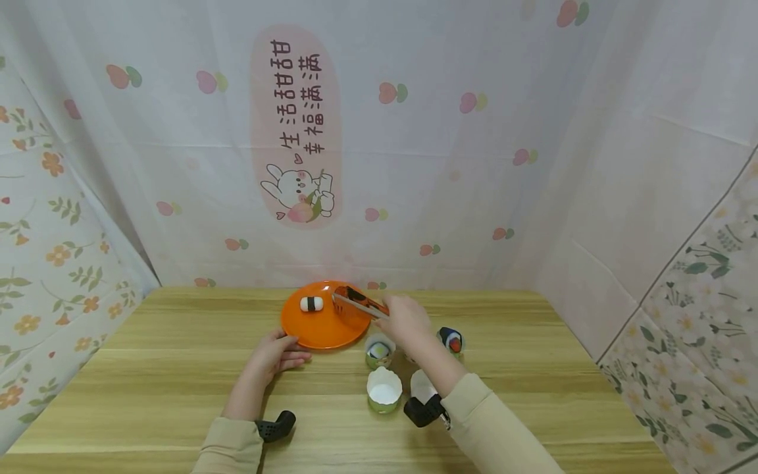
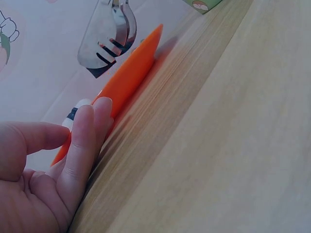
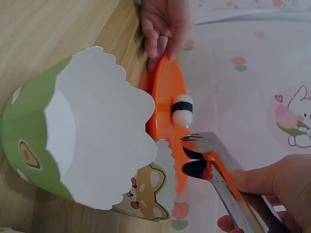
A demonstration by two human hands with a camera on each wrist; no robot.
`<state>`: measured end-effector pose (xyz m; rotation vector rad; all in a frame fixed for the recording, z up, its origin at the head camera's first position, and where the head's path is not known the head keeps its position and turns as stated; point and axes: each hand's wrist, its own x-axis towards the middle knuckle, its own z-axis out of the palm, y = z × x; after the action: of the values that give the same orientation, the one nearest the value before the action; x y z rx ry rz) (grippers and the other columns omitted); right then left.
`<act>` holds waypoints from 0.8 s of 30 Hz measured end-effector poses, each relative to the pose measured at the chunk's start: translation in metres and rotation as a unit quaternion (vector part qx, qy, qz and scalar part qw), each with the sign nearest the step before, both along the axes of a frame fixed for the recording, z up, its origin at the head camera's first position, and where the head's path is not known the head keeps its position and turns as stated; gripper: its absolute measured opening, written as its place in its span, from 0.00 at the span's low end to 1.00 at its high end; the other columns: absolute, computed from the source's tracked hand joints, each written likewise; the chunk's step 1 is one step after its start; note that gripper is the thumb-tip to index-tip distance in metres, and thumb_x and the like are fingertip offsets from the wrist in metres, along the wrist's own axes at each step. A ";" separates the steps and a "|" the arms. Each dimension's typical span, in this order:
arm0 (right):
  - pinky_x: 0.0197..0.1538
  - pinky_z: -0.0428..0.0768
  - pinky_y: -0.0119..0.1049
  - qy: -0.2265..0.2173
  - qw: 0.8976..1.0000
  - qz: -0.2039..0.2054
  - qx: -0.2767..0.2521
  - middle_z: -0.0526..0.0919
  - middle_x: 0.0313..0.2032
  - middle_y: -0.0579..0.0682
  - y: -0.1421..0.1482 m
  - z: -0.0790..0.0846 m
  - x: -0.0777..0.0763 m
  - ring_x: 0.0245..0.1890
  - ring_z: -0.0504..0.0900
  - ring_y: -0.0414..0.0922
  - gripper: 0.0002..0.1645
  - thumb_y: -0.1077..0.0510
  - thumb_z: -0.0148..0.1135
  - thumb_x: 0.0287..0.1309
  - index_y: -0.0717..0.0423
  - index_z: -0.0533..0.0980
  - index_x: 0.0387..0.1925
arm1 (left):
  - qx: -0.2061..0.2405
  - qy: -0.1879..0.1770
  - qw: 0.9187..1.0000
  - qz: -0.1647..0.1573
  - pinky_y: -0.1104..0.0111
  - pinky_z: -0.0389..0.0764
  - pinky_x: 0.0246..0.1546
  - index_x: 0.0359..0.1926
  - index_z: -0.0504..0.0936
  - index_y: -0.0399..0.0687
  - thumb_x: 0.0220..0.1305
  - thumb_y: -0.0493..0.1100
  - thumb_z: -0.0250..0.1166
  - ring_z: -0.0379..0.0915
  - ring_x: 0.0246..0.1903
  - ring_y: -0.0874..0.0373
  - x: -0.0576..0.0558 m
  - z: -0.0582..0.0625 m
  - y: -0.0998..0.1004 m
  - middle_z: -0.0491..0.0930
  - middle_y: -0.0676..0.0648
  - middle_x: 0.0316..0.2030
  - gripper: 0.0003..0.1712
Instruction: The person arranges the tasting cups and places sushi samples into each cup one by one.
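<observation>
An orange plate (image 1: 322,332) lies at the back of the table. My left hand (image 1: 275,355) pinches its near left rim, the thumb on the rim and the fingers below. On the plate sits a toy sushi piece (image 1: 311,303), white with a black band. My right hand (image 1: 405,322) grips metal tongs (image 3: 221,182) with slotted, fork-like ends. Those tong ends hang over the right part of the plate, to the right of the sushi piece, and nothing shows between them in the left wrist view.
Several green paper cups stand right of and nearer than the plate. One cup (image 1: 379,351) holds a sushi roll; another, behind the right wrist, holds a dark roll with a red centre (image 1: 454,343). A front cup (image 1: 383,390) shows its white inside. Fabric curtains (image 1: 414,164) surround the table.
</observation>
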<state>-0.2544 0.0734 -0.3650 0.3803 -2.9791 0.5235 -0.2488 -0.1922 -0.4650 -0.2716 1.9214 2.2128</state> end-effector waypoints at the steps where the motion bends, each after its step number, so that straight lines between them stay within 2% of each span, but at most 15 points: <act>1: 0.27 0.74 0.38 0.002 1.000 0.004 -0.002 0.77 0.27 0.45 0.001 0.000 0.001 0.25 0.74 0.44 0.14 0.50 0.71 0.54 0.52 0.76 0.35 | -0.001 0.000 1.000 0.000 0.65 0.84 0.29 0.63 0.55 0.26 0.73 0.35 0.46 0.83 0.26 0.54 0.000 0.000 0.000 0.80 0.40 0.29 0.22; 5: 0.27 0.75 0.38 0.011 1.000 0.015 -0.005 0.79 0.30 0.46 0.007 0.002 0.006 0.26 0.75 0.44 0.14 0.50 0.70 0.55 0.53 0.77 0.38 | -0.002 0.003 1.000 -0.002 0.65 0.84 0.30 0.63 0.55 0.26 0.74 0.35 0.46 0.83 0.26 0.53 0.000 0.000 0.000 0.80 0.39 0.29 0.23; 10: 0.34 0.80 0.41 0.020 1.000 0.023 0.002 0.83 0.42 0.51 0.012 0.004 0.011 0.35 0.80 0.47 0.25 0.49 0.69 0.55 0.55 0.77 0.52 | -0.001 0.005 1.000 -0.004 0.65 0.84 0.30 0.63 0.55 0.26 0.74 0.35 0.46 0.83 0.26 0.53 0.000 0.000 0.000 0.80 0.39 0.29 0.22; 12: 0.36 0.81 0.42 0.026 0.999 0.024 0.003 0.83 0.44 0.52 0.014 0.005 0.014 0.38 0.81 0.49 0.27 0.49 0.69 0.55 0.55 0.77 0.54 | -0.001 0.005 1.000 -0.005 0.65 0.84 0.30 0.62 0.56 0.26 0.74 0.35 0.46 0.83 0.26 0.53 0.000 0.001 0.000 0.80 0.39 0.29 0.22; 16: 0.34 0.80 0.41 0.040 0.999 0.030 -0.005 0.83 0.43 0.52 0.018 0.007 0.018 0.36 0.81 0.48 0.27 0.49 0.71 0.54 0.55 0.77 0.53 | 0.000 0.004 1.000 -0.010 0.65 0.84 0.30 0.63 0.54 0.25 0.74 0.35 0.45 0.83 0.27 0.53 0.000 0.001 0.000 0.80 0.39 0.30 0.23; 24: 0.30 0.77 0.39 0.049 0.998 0.039 -0.023 0.83 0.39 0.50 0.027 0.012 0.031 0.30 0.78 0.45 0.23 0.51 0.71 0.53 0.55 0.79 0.49 | -0.006 0.000 1.000 0.003 0.64 0.84 0.30 0.63 0.56 0.26 0.73 0.35 0.46 0.83 0.27 0.52 -0.001 0.000 0.000 0.80 0.39 0.29 0.22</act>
<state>-0.2229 0.1002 -0.3527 0.5054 -2.8619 0.5613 -0.2497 -0.1924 -0.4647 -0.2795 1.9373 2.2043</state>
